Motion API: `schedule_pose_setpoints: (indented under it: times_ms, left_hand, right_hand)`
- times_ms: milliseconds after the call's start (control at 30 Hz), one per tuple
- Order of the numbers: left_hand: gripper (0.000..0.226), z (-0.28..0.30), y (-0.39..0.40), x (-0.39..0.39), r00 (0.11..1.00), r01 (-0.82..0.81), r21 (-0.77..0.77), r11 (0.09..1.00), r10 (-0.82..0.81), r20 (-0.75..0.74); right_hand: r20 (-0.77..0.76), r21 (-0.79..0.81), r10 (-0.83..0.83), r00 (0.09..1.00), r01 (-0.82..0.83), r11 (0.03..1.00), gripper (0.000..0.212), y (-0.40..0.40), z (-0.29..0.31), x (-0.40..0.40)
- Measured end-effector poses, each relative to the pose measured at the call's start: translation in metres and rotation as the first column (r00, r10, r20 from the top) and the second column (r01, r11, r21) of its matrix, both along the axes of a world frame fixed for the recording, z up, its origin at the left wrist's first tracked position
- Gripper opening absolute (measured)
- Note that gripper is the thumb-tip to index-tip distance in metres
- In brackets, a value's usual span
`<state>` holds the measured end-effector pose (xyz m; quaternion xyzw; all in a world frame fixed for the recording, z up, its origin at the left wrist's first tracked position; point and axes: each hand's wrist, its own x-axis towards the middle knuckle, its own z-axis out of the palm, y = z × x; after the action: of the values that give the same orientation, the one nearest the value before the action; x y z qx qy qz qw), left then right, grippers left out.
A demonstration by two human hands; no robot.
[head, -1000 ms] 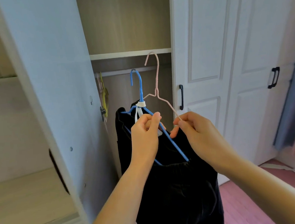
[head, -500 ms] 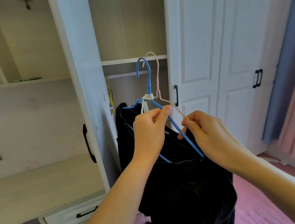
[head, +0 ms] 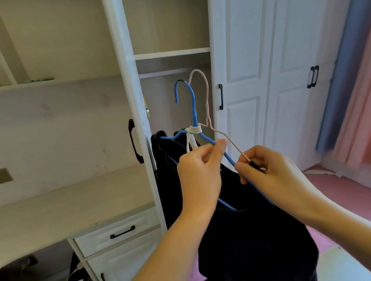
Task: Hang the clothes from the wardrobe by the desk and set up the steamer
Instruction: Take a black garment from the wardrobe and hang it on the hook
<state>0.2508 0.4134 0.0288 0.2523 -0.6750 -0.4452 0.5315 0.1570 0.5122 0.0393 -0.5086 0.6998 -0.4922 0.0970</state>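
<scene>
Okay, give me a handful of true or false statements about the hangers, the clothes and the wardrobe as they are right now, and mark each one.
1. The left hand pinches the sloping arm of the blue hanger. True.
2. The pink hanger hangs on the wardrobe rail. False: its hook is in the air below the rail, and the right hand has a grip on its arm.
3. A dark garment hangs from the blue hanger. True.
4. The clothes on the hangers are white. False: the fabric is black or very dark.
5. The wardrobe door with the black handle beside the hangers is shut. True.
6. The desk drawer is pulled open. False: it sits closed.
</scene>
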Motion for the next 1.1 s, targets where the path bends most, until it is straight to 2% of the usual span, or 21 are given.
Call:
schedule_pose_setpoints:
  times_ms: [67, 133, 200, 267, 333, 400, 533, 833, 1100]
  left_hand:
    - [0.029, -0.004, 0.013, 0.018, 0.999, 0.041, 0.074, 0.996, -0.040, -0.024]
    - [0.023, -0.004, 0.026, 0.037, 0.990, 0.121, 0.226, 0.967, -0.101, -0.098]
    - [0.022, 0.000, 0.033, 0.056, 0.965, 0.227, 0.411, 0.883, -0.146, -0.220]
    - [0.023, 0.005, 0.039, 0.077, 0.938, 0.321, 0.530, 0.785, -0.187, -0.291]
    - [0.024, 0.007, 0.050, 0.097, 0.890, 0.446, 0.591, 0.673, -0.259, -0.376]
    - [0.027, 0.007, 0.063, 0.113, 0.856, 0.510, 0.601, 0.616, -0.290, -0.429]
    - [0.010, 0.009, 0.093, 0.142, 0.839, 0.530, 0.546, 0.649, -0.310, -0.447]
    - [0.021, 0.029, 0.134, 0.186, 0.853, 0.474, 0.406, 0.781, -0.292, -0.433]
    - [0.023, 0.019, 0.148, 0.214, 0.815, 0.533, 0.527, 0.662, -0.234, -0.530]
  right_hand:
    - [0.000, -0.006, -0.007, 1.000, 0.007, 1.000, 0.007, 0.010, -0.006, 0.018]
    - [0.018, -0.013, -0.017, 1.000, 0.018, 1.000, 0.006, 0.023, -0.010, 0.038]
    - [0.018, -0.013, -0.031, 0.999, 0.031, 0.999, 0.006, 0.038, -0.016, 0.057]
    - [-0.004, -0.015, -0.039, 0.999, 0.039, 0.999, 0.009, 0.055, -0.022, 0.076]
    - [-0.024, -0.008, -0.037, 0.999, 0.037, 0.999, 0.010, 0.071, -0.026, 0.093]
    - [-0.035, 0.008, -0.026, 0.999, 0.026, 1.000, 0.009, 0.087, -0.027, 0.108]
    - [-0.048, 0.007, 0.000, 0.999, 0.000, 1.000, 0.010, 0.116, -0.019, 0.133]
    - [-0.007, 0.005, 0.153, 0.988, -0.153, 0.988, 0.012, 0.152, 0.020, 0.158]
    - [0.012, 0.062, 0.286, 0.958, -0.286, 0.956, 0.011, 0.149, 0.012, 0.178]
